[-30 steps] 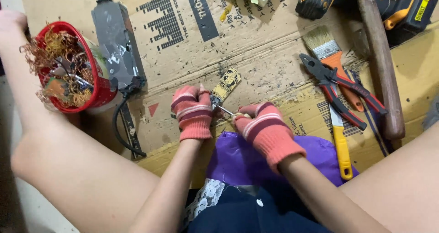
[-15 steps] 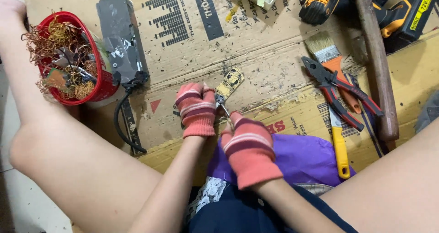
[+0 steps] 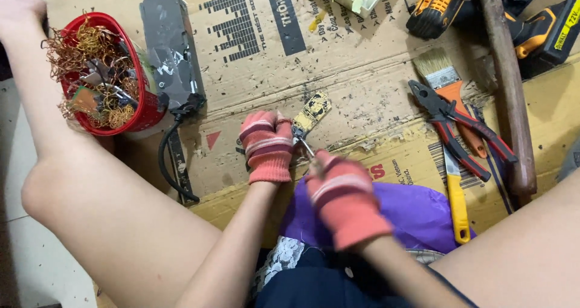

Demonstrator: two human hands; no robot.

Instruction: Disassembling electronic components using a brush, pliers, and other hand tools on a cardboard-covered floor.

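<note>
Both my hands wear pink striped knit gloves and work over a sheet of brown cardboard [image 3: 362, 72]. My left hand [image 3: 266, 144] is closed on the near end of a small yellow and black circuit board [image 3: 313, 110] that lies on the cardboard. My right hand [image 3: 344, 193], blurred by motion, grips a thin metal tool [image 3: 305, 146] whose tip touches the board's lower edge beside my left hand. What kind of tool it is I cannot tell.
A red basket [image 3: 142, 102] of tangled copper wire stands at the left, next to a grey power adapter [image 3: 170, 54] with a black cable. Red-handled pliers [image 3: 459, 130], a paintbrush [image 3: 444, 78], a yellow-handled tool [image 3: 457, 202], a wooden hammer handle [image 3: 510, 90] and drills lie at the right. My bare legs flank the hands.
My right hand has pulled back toward my body and to the right, still holding the tool. The left hand stays on the board. The view has shifted slightly.
</note>
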